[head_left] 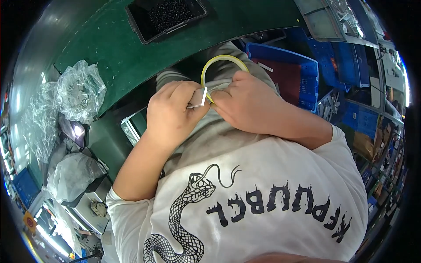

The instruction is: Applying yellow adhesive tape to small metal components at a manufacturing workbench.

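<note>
Both my hands meet above my lap, close in front of the shirt. In my right hand [245, 104] is a roll of yellow tape [223, 57], gripped at its near right side, with the ring standing up beyond the fingers. My left hand [173, 109] has its fingers closed around a small white flat piece [204, 96], whose thin edge sticks out beside the thumb. A narrow strip, clear or shiny, juts out next to it. The fingertips of both hands nearly touch at the lower left of the ring, and what lies between them is partly hidden.
Ahead, the green table [103, 48] carries a black bin [147, 37] of small dark parts. Clear plastic bags [81, 92] lie at the left. A blue crate [312, 65] stands at the right, near shelving. A boxy device [94, 206] sits at lower left.
</note>
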The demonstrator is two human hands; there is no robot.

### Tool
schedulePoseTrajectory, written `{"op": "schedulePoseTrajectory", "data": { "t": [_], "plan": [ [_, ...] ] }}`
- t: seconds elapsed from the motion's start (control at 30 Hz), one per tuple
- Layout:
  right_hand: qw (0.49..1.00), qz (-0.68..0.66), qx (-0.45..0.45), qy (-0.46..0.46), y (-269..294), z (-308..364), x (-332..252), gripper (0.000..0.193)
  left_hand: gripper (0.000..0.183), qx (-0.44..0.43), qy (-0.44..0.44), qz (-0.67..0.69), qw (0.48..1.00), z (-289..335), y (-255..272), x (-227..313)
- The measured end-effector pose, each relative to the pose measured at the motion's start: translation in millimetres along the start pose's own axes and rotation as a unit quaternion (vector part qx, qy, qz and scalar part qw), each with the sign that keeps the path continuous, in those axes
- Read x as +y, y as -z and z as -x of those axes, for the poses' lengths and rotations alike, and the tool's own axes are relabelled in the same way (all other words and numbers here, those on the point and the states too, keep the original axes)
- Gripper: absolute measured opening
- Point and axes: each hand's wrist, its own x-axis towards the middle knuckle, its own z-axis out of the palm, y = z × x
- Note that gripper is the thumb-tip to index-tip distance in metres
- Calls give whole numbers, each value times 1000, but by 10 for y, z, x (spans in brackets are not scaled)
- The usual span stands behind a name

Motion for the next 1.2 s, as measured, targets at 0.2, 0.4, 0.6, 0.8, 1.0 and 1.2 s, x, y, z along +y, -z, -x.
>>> {"op": "schedulePoseTrajectory", "data": {
  "t": [0.2, 0.4, 0.6, 0.8, 1.0, 1.2],
  "plan": [
    [1000, -27, 6, -9, 39, 3, -36, 23, 27, 22, -26, 10, 999, -1, 0, 20],
    [999, -47, 2, -17, 78, -11, -59, 23, 27, 19, -6, 39, 999, 7, 10, 10],
    [998, -52, 22, -31, 128, -19, -35, 26, 27, 3, -5, 74, 997, 4, 10, 27],
    [978, -132, 91, -135, 45, -39, -57, 28, 27, -4, 33, 112, 993, 20, -11, 53],
    [981, -122, 107, -102, 39, -39, -19, 22, 24, -22, 60, 143, 988, 39, -6, 68],
    [970, -171, 125, -122, 28, -36, 65, 14, 17, 3, 194, 315, 929, 70, -6, 30]
  ]
}}
